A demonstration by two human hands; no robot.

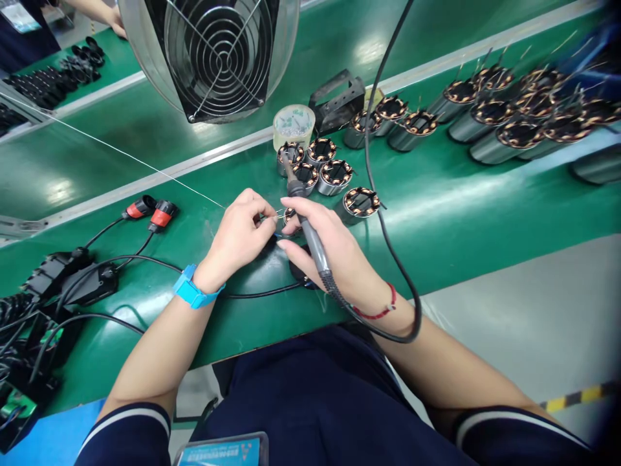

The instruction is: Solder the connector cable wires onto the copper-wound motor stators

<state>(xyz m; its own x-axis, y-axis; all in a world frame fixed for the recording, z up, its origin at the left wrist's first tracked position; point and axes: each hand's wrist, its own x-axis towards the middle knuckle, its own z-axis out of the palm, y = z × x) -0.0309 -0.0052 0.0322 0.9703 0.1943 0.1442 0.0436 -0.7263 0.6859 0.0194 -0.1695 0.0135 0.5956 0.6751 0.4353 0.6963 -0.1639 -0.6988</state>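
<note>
My right hand [334,249] is closed round a soldering iron [313,236], whose tip points away from me over a cluster of stators. Its thumb and fingertips are beside a stator [290,219] in front of me, mostly hidden by my hands. At that stator's left, my left hand [245,230] pinches a thin wire near its leads; the exact grip is partly covered. A fine pale wire [160,170] runs from the upper left down to this hand. One more copper-wound stator [359,202] lies tilted to the right of my right hand.
A fan with a round grille [224,61] hangs ahead. Behind the stators are a tape roll [294,123] and a black bracket [338,100]. Many stators [521,136] stand at right. Black cabled parts [72,278] and red-black connectors [162,215] lie left. Another person's hand [116,22] shows top left.
</note>
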